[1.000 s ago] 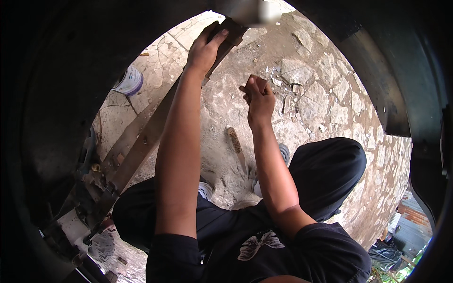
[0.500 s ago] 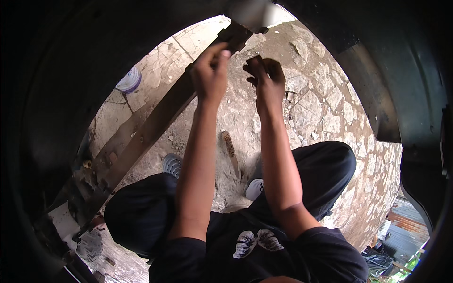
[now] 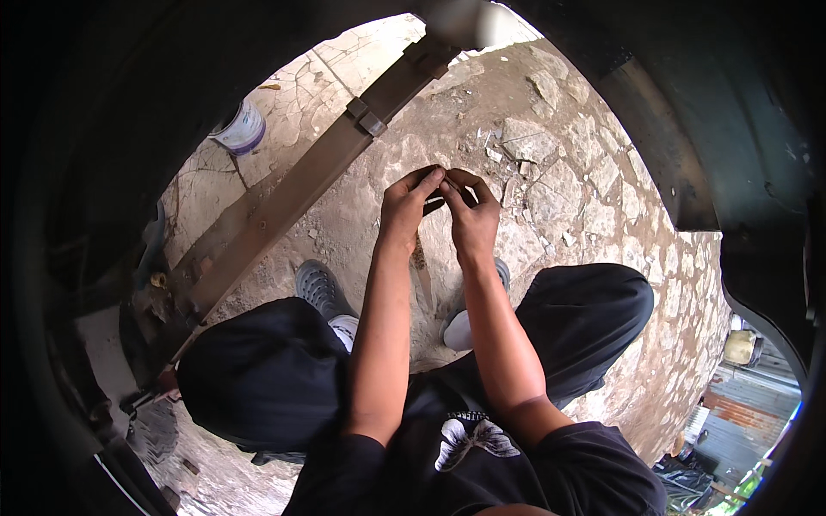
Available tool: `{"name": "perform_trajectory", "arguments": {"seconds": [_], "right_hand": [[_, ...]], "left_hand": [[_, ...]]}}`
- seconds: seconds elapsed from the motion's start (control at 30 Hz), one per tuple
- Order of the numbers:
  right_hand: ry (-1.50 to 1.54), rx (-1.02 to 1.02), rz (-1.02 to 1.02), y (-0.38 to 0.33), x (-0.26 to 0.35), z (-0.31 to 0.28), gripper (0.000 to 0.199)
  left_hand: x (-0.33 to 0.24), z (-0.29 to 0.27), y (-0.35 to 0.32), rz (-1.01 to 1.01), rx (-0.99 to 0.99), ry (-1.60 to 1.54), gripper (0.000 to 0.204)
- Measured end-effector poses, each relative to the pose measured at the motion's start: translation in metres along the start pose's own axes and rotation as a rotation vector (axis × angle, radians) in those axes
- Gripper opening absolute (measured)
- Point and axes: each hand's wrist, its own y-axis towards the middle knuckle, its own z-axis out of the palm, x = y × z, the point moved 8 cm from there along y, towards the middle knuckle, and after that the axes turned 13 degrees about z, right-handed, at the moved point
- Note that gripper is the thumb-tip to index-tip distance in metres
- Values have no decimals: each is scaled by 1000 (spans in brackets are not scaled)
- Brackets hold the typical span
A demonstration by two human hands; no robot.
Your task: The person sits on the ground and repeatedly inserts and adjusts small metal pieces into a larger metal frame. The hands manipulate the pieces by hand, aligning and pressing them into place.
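Note:
Over the ground in front of me, my left hand point(image 3: 403, 211) and my right hand point(image 3: 474, 215) meet at the fingertips. Both are closed in a pinch on a small, thin dark piece point(image 3: 434, 205). Fingers cover most of it, so its kind cannot be made out. Up and left of the hands, a long brown metal bar point(image 3: 292, 191) runs diagonally, with a squarish metal clip point(image 3: 366, 117) around it. Neither hand touches the bar. Between my feet lies a narrow tool with a tapered end point(image 3: 425, 279), its upper part hidden behind the hands.
Dark curved vehicle panels point(image 3: 748, 120) frame the view on both sides. A white and purple bucket point(image 3: 242, 132) stands on cracked tiles beyond the bar. Stony ground point(image 3: 559, 202) lies to the right, with corrugated sheets point(image 3: 744, 413) at lower right.
My left hand has come away from beside the bar, down and toward me. My right hand, with the dark piece, has also lowered, and both hands now pinch it together.

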Motion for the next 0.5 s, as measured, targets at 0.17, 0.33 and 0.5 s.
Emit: {"name": "perform_trajectory", "arguments": {"seconds": [0.17,0.33,0.5], "right_hand": [[-239,133,-89,-18,12,-19,27],[-208,199,56,-27,7,-24,42],[-254,232,14,-50,5,-39,45]], "left_hand": [[9,0,-13,-52,103,-150,32],[13,-1,-29,-61,112,-50,31],[-1,2,-58,-151,131,55,37]]}}
